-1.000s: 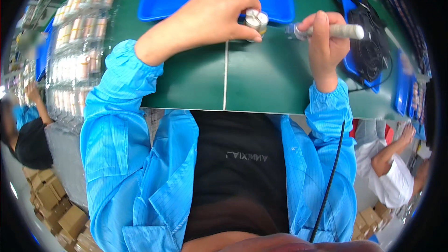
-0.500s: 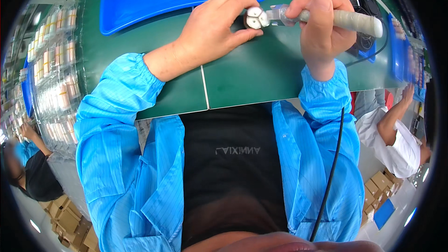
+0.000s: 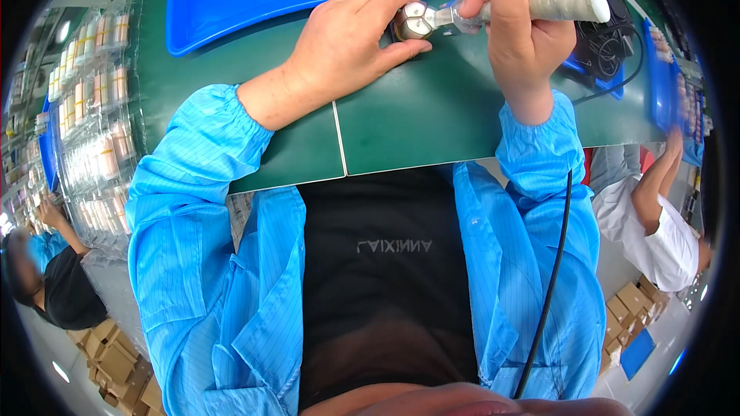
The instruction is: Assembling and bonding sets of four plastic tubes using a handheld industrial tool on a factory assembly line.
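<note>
My left hand (image 3: 335, 45) is closed around a bundle of three white-ended cylinders (image 3: 417, 21), with thumb and fingers on its sides and the white ends facing up. My right hand (image 3: 523, 35) grips a hand tool with a thick, pale, wrapped handle (image 3: 566, 7), which slants up to the right. The tool's narrow head points left at the bundle's right side. Whether it touches the white ends I cannot tell. Both hands are over the green tabletop (image 3: 432, 115).
A blue tray (image 3: 231, 11) lies beyond my left hand. Black equipment with cables (image 3: 590, 11) stands at the far right. Clear plastic trays of wrapped cylinders (image 3: 96, 119) line the left. Other people work at both sides, near cardboard boxes (image 3: 116, 354).
My right hand has moved left and slightly away from me, bringing the tool's head closer over the bundle. The bundle has shifted slightly left and turned within my left hand.
</note>
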Tool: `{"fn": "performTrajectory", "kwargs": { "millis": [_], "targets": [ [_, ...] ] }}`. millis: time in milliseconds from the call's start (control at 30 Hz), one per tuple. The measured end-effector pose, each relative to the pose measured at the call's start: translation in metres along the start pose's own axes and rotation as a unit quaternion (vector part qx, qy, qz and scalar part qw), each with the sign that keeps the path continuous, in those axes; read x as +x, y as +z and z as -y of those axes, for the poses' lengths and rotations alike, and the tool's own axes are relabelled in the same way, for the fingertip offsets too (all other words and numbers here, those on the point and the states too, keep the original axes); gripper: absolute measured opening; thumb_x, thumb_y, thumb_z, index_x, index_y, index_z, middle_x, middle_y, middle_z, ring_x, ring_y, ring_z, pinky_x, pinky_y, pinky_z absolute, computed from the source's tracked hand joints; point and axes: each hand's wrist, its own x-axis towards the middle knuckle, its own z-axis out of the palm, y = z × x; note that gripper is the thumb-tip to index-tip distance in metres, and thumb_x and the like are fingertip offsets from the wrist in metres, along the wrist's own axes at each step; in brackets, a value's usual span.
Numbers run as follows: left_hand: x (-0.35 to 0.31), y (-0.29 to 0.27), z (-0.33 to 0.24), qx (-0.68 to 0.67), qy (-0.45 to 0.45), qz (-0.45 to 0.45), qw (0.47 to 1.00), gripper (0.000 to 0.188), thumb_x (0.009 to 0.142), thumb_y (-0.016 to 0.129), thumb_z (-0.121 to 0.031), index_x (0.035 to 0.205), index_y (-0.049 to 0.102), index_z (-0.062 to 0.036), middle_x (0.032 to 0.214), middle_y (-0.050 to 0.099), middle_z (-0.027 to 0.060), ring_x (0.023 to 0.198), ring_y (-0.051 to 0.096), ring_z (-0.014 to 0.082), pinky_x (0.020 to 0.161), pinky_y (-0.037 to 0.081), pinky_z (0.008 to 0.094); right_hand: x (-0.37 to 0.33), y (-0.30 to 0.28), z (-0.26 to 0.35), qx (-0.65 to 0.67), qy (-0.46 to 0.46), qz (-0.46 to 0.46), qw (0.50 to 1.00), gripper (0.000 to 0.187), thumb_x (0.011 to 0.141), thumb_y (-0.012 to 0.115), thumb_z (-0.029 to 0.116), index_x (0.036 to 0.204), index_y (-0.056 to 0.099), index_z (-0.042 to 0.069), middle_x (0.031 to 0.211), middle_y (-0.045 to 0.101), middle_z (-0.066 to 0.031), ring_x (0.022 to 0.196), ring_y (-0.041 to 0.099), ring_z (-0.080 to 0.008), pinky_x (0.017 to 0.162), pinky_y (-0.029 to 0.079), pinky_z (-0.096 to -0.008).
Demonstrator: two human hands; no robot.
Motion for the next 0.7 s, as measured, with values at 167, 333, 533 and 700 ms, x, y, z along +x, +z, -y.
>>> {"fn": "performTrajectory", "kwargs": {
  "millis": [167, 333, 533, 700],
  "targets": [
    [0.0, 0.0, 0.0, -0.015, -0.003, -0.004, 1.0, 0.055, 0.073, 0.088, -0.024, 0.118, 0.063, -0.0055, 0.097, 0.069, 0.0097, 0.079, 0.068, 0.0229, 0.067, 0.057, 0.031, -0.001, 0.0, 0.001, 0.028, 0.036, -0.004, 0.999, 0.017, 0.103, 0.053, 0.013, 0.092, 0.057, 0.002, 0.076, 0.069, -0.0087, 0.058, 0.053, -0.0059, 0.052, 0.042, -0.0212],
    [-0.001, -0.001, 0.0, -0.029, -0.031, 0.016, 0.999, 0.054, 0.072, 0.088, -0.024, 0.116, 0.063, -0.0057, 0.099, 0.069, 0.0084, 0.079, 0.069, 0.0194, 0.068, 0.057, 0.03, 0.001, 0.023, 0.0, 0.039, 0.091, -0.052, 0.994, 0.021, 0.101, 0.056, 0.011, 0.082, 0.05, 0.006, 0.065, 0.061, -0.0038, 0.053, 0.052, -0.0064, 0.05, 0.042, -0.0208],
    [0.0, -0.001, -0.001, -0.04, -0.041, 0.025, 0.998, 0.052, 0.073, 0.088, -0.024, 0.115, 0.064, -0.0063, 0.098, 0.069, 0.0081, 0.078, 0.069, 0.0184, 0.069, 0.057, 0.0289, 0.0, 0.032, -0.025, 0.456, -0.108, -0.101, 0.877, 0.017, 0.099, 0.056, 0.006, 0.084, 0.05, 0.005, 0.066, 0.062, -0.0038, 0.057, 0.054, -0.0062, 0.055, 0.045, -0.0211],
    [0.0, -0.002, -0.002, -0.034, -0.042, 0.024, 0.998, 0.052, 0.073, 0.088, -0.025, 0.115, 0.064, -0.0061, 0.098, 0.069, 0.0081, 0.079, 0.069, 0.0188, 0.07, 0.057, 0.0293, 0.001, 0.005, -0.006, 0.015, 0.058, 0.023, 0.998, 0.019, 0.103, 0.055, 0.014, 0.089, 0.058, 0.003, 0.075, 0.069, -0.0079, 0.058, 0.052, -0.0057, 0.053, 0.041, -0.0203]
  ]
}}
